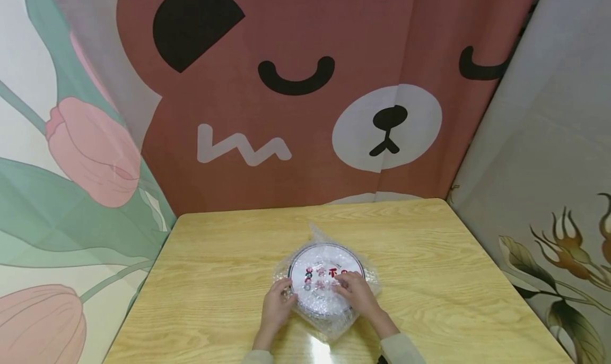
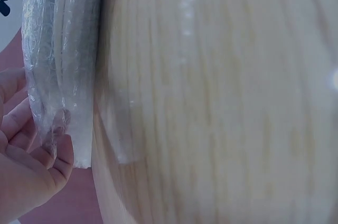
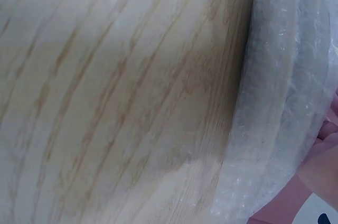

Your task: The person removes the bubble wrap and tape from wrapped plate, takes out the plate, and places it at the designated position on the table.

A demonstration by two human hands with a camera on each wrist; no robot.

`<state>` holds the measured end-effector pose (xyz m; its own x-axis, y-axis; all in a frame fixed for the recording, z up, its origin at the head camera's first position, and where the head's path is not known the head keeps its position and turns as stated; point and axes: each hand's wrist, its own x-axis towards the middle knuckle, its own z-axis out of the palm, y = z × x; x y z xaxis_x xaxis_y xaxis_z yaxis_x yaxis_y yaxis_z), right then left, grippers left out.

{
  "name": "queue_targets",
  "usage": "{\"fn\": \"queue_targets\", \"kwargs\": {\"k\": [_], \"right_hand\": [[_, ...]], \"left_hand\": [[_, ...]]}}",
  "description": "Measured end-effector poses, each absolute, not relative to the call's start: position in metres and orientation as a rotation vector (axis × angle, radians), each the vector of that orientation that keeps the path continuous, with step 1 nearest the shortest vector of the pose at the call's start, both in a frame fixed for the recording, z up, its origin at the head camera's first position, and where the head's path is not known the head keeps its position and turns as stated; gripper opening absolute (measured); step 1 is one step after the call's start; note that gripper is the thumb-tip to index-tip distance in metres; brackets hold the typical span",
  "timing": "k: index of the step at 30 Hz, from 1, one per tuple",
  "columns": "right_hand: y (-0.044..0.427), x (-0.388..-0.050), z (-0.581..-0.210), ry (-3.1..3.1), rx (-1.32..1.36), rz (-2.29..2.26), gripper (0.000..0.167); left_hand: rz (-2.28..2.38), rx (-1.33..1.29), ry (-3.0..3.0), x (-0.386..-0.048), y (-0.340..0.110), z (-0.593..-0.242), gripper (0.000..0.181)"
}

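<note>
**My left hand (image 1: 278, 304) and right hand (image 1: 358, 294) on a flat round white disc (image 1: 310, 299) in clear bubble wrap (image 1: 332, 326)**

From my head, I see the disc lying face up on a pale yellow wood-grain table (image 1: 210, 289), near the edge closest to me. Through the plastic show a thin dark rim and red and dark printed characters. One pointed corner of the wrap sticks out on the far side. My left hand is at the disc's near left edge, fingers bent; my right hand lies over its right part, fingers bent onto the top. Behind the table hangs a reddish-brown fabric curtain with a cartoon bear (image 1: 363, 40); a cloth with pink tulips (image 1: 95, 146) is on my left, a grey cloth with brown flowers (image 1: 568, 247) on my right.

From my left wrist, the wrapped side of the disc shows, and my thumb and finger pinch a bit of the plastic, barely apart.

From my right wrist, the wrap hides most of that hand; its fingers look curled, but I cannot tell whether they grip anything.
</note>
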<state>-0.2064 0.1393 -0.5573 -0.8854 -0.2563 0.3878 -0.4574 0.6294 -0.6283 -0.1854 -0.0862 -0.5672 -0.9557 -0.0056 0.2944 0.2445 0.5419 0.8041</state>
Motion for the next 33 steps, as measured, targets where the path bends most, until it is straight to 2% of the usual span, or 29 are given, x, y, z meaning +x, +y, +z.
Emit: {"fn": "queue_targets", "kwargs": {"k": [33], "right_hand": [[0.147,-0.194,-0.551,-2.576,0.491,1.122,0.029]], "left_hand": [[-1.356,-0.180,-2.525,-0.183,-0.083,-0.565,0.028]]}}
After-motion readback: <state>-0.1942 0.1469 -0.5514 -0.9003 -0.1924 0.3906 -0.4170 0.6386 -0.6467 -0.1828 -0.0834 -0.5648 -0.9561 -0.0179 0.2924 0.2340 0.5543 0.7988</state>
